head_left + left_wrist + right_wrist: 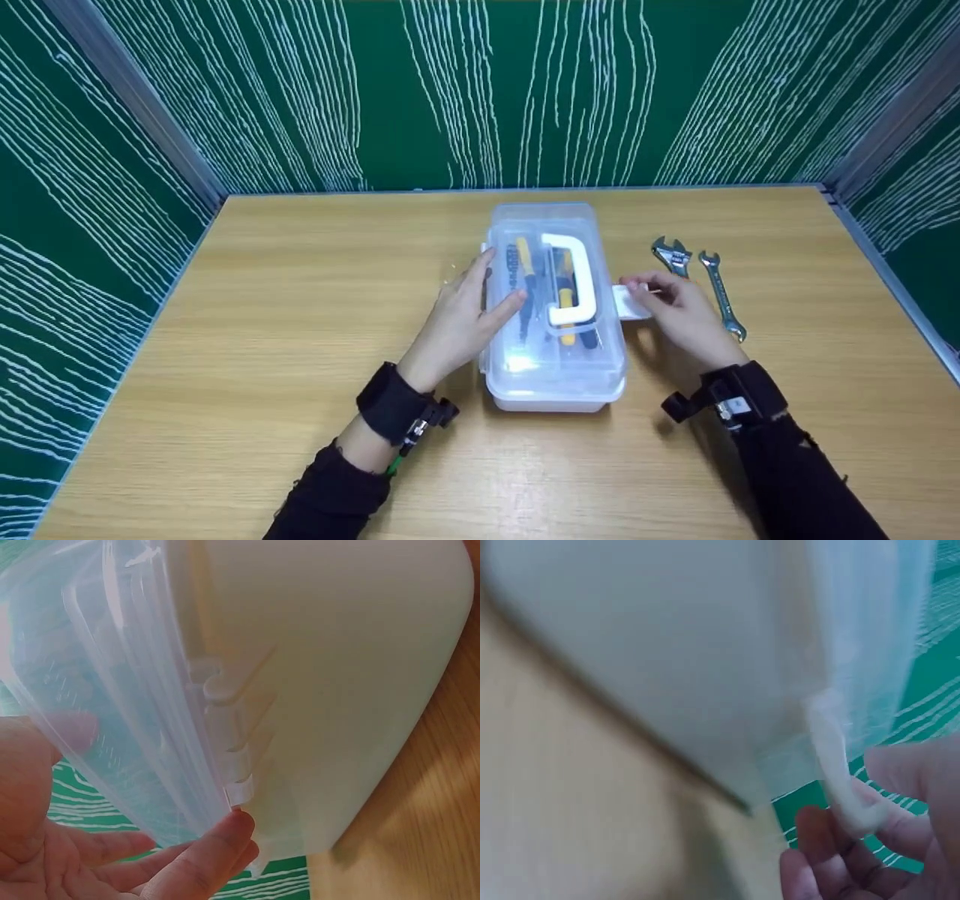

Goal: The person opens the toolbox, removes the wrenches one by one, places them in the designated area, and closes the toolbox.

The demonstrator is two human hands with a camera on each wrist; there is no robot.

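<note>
A clear-lidded plastic toolbox stands lid down on the table, with a white carry handle on top. Yellow-and-black tools show through the lid. My left hand rests against the box's left side, thumb on the lid and fingers by the hinge. On the right side, a white latch sticks outward. My right hand pinches this latch between thumb and fingers, its tip inside the grip.
Right of the box lie an adjustable wrench, partly hidden by the right hand, and an open-ended wrench. The wooden table meets green walls with white streaks at its back and sides.
</note>
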